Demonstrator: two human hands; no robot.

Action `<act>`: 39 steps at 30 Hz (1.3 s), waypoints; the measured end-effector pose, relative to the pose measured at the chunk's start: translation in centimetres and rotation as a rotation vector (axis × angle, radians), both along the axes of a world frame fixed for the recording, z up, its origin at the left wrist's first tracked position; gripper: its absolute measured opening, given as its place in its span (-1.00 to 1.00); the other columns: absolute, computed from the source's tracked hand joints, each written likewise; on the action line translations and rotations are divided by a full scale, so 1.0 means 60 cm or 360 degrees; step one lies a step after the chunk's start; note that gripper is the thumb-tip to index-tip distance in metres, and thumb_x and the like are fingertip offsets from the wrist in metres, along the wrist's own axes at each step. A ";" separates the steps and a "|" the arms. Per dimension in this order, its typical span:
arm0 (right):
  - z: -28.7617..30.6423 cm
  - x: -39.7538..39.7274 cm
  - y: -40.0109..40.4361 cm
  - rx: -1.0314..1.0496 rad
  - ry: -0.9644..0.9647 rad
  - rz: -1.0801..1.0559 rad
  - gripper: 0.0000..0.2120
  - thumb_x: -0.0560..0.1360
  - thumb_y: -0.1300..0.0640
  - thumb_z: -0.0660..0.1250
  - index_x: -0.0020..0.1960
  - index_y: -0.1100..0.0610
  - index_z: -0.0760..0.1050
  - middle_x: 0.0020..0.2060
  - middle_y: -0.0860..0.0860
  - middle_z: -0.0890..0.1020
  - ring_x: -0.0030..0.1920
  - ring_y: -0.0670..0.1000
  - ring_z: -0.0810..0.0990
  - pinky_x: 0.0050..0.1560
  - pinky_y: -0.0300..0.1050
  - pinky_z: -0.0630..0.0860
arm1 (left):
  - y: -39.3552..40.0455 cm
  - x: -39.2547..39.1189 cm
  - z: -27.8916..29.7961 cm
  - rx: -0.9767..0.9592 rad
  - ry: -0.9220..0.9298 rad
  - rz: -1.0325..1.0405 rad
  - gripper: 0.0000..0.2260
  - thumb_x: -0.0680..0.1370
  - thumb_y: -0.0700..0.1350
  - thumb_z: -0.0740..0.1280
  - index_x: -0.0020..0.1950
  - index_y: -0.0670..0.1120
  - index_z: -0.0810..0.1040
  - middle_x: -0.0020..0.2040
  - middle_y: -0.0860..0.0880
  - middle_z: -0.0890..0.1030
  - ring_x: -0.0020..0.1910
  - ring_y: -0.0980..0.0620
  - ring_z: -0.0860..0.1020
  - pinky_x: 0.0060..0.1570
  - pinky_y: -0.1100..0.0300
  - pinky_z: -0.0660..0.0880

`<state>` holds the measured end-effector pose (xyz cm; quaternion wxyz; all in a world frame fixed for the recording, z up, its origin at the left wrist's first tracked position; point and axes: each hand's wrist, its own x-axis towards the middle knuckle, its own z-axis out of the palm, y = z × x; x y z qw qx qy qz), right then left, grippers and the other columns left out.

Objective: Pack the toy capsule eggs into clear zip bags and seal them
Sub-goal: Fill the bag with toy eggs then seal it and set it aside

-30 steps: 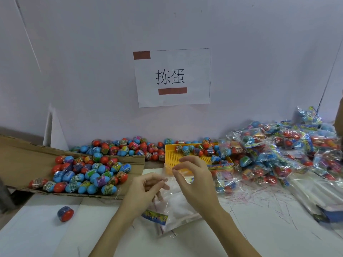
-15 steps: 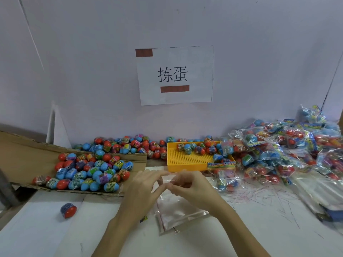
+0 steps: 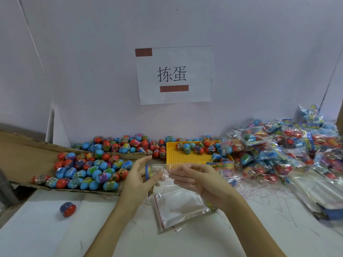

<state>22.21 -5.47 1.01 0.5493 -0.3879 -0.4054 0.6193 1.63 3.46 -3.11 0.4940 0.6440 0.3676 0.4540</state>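
Cardboard flat: a brown corrugated cardboard sheet [image 3: 22,160] lies along the worktop's left edge, its raised lip likely there to stop the loose stock rolling off.
Loose eggs: a heap of blue and red plastic capsule eggs [image 3: 87,169] sits on that cardboard, just beside the left hand, handy for picking.
Stray egg: one red and dark-blue capsule egg [image 3: 68,209] lies alone on the white worktop [image 3: 37,234] towards the near left corner, apart from the heap.
Left hand: the left hand [image 3: 138,178] is raised, fingers spread and relaxed, thumb against the left end of the clear zip bag [image 3: 163,170]; I cannot tell whether this is a firm pinch.
Bag in hand: it is stretched flat between both hands above the worktop, empty as far as I can see, probably being opened at the mouth.
Spare bags: a stack of clear empty zip bags [image 3: 178,206] lies under the hands near the front edge.
Right hand: the right hand [image 3: 200,179] pinches the bag's right end, fingers curled round it.
Yellow tray: a yellow perforated plastic tray [image 3: 187,154] at the back edge holds a few eggs.
Packed bags: filled clear bags of eggs [image 3: 278,147] are piled towards the right edge, out of the way.
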 end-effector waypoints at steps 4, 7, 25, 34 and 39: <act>0.001 -0.005 0.000 -0.0026 0.0173 0.0146 -0.64 0.60 0.15 0.40 0.34 0.28 0.56 0.30 0.23 0.61 0.35 0.18 0.57 0.34 -0.01 0.53 | -0.003 0.001 0.000 0.0110 -0.0104 0.0017 -0.51 0.46 0.05 0.55 0.37 0.21 0.53 0.31 0.11 0.64 0.30 0.02 0.61 0.21 0.06 0.61; 0.001 -0.009 0.001 -0.0050 0.0153 0.0137 -0.67 0.58 0.15 0.43 0.28 0.30 0.61 0.28 0.25 0.62 0.32 0.19 0.60 0.28 -0.08 0.57 | -0.005 0.000 0.006 0.0132 -0.0170 -0.0041 -0.54 0.50 -0.04 0.53 0.36 0.21 0.55 0.30 0.07 0.65 0.22 -0.07 0.65 0.21 -0.12 0.62; -0.004 -0.016 0.000 0.0085 -0.0207 0.0123 -0.67 0.63 0.08 0.36 0.35 0.18 0.57 0.27 0.16 0.64 0.35 0.10 0.58 0.47 -0.01 0.37 | -0.005 0.000 0.005 0.0190 -0.0071 -0.0098 -0.53 0.51 -0.05 0.50 0.40 0.12 0.51 0.05 0.04 0.75 0.02 0.02 0.73 -0.19 0.11 0.69; -0.002 -0.013 -0.001 0.0194 -0.0390 0.0164 -0.70 0.65 0.06 0.34 0.33 0.14 0.59 0.30 0.08 0.63 0.36 0.09 0.56 0.46 0.10 0.35 | -0.006 -0.002 0.012 0.0245 0.0008 0.0022 -0.66 0.51 0.07 0.41 0.28 0.13 0.56 -0.10 0.03 0.77 -0.09 0.11 0.73 -0.19 0.32 0.63; -0.004 -0.028 -0.002 0.0303 -0.0808 -0.0147 -0.82 0.64 0.07 0.34 0.19 0.03 0.65 0.17 -0.14 0.68 0.26 -0.20 0.58 0.35 -0.15 0.42 | -0.003 -0.011 0.010 0.1028 0.0581 0.0130 -0.44 0.56 0.14 0.45 0.53 0.26 0.34 0.59 0.26 0.28 0.59 0.15 0.20 0.51 0.13 0.12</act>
